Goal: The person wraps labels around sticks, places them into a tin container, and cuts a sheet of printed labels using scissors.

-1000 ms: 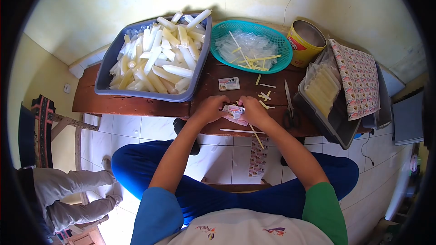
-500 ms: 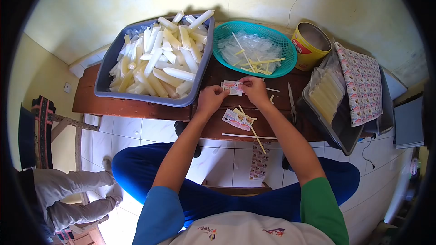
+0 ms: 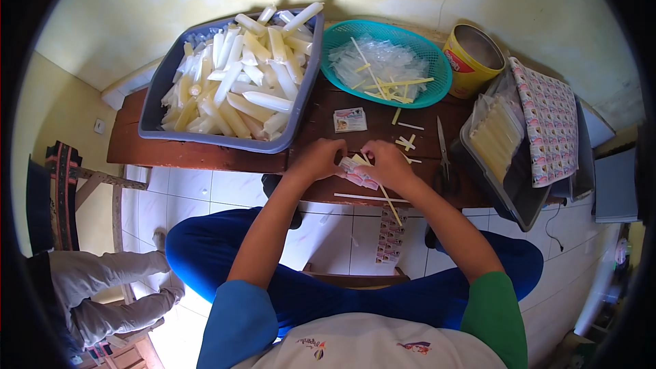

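Note:
Both my hands are at the printed labels near the table's front edge. My left hand has its thumb and fingers closed on the labels' left side. My right hand pinches them at the upper right, where a thin yellow strip slants down past the table edge. A small stack of cut labels lies just beyond my hands. Short yellow and white strips are scattered to the right, beside scissors with dark handles.
A grey tub of filled tubes stands left. Behind are a green basket of clear plastic and a yellow tin. At right, a grey tray holds bags beside a printed sheet. Another person's legs show at left.
Both hands have come back from the label stack to the loose labels nearer the table edge and taken hold of them. The stack now lies released.

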Tool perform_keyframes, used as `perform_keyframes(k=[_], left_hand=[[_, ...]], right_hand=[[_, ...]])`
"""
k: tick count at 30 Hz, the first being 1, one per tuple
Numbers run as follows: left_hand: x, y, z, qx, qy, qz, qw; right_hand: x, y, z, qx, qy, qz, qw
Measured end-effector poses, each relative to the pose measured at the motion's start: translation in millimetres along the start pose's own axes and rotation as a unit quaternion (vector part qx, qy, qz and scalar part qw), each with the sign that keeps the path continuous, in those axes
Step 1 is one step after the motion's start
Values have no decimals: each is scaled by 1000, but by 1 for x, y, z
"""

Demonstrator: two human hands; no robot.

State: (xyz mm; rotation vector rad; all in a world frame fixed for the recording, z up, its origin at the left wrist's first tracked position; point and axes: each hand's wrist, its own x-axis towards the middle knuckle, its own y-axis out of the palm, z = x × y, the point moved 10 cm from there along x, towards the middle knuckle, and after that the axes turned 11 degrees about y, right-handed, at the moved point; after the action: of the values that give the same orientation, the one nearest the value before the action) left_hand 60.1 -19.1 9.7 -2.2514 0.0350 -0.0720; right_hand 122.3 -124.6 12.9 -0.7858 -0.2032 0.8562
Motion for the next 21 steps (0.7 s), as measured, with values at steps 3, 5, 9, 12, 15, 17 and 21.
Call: perform_keyframes(k=[3,5,9,12,15,17,21], left_hand=[[0,4,0,23,-12,2,1000],[-1,9,1,10,-7,9,1000],[-3,16,4,6,-23,44,999],[-5,10,2,-9,-3,6,1000],[-8,7,2,-26,-15,-5,1000],[-9,8,7,-28,-7,-14,999],[-10,4,3,-34,-2,-30,999]], right_hand=[[-22,4,8,-74,-31,-42,996],[-20,9,1,-65,-11,-39,997],[-21,9,12,-79,9,-30,996],[-15,17,25,-97,-66,-28,993],[-3,31,31,-143,-73,12,987],[4,33,33,-143,-59,24,988],[18,38,23,-124,-39,42,991]])
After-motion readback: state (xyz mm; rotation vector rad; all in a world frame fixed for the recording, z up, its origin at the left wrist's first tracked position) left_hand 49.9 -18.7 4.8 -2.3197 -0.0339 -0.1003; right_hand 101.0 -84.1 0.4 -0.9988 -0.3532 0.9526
